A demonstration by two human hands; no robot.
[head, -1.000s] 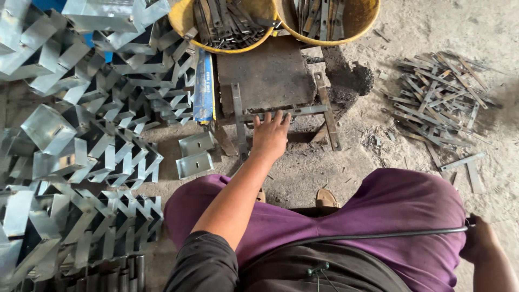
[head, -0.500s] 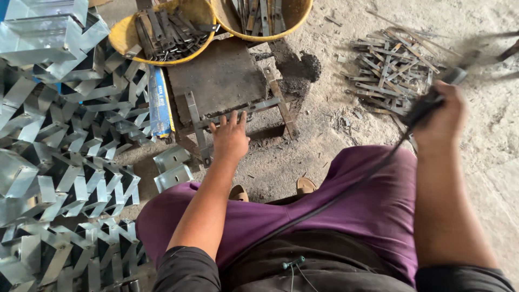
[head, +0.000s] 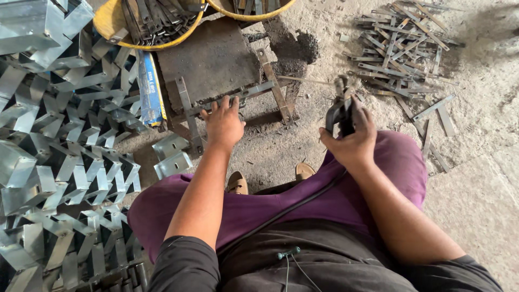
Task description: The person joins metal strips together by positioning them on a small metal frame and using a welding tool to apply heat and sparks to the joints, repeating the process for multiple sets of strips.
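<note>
Steel frame: flat metal strips (head: 238, 100) lay joined into a rough rectangle over a dark slab (head: 208, 59) on the ground, straight ahead of the seated person
Left hand: the left hand (head: 223, 123) pressed flat on the near strip of the frame, fingers spread, grip released and holding nothing, only bearing down
Right hand: the right hand (head: 351, 141) was clenched around a dark welding holder (head: 340, 111) raised above the right knee, its thin rod (head: 305, 81) pointing toward the frame's right corner but apart from it
Cable: a black cable (head: 292, 208) ran from the holder back across the purple lap
Done, as a judgement: the strips seemed already set in shape and pinned down; whether any joint was welded could not be told
Left, as a judgement: the rod had not reached the metal, so the joining at that corner looked yet to be made
Around, left: a large stack of folded shiny sheet brackets (head: 59, 162) filled the left side, two loose ones just beside the frame
Around, top: two yellow basins (head: 108, 32) held more dark strips
Around, right: a loose pile of flat strips (head: 400, 48) lay on the concrete floor, well apart from the frame
In the way: a heap of dark slag (head: 294, 51) sat near the frame's far right corner; the blue packet (head: 148, 89) lay along its left edge
</note>
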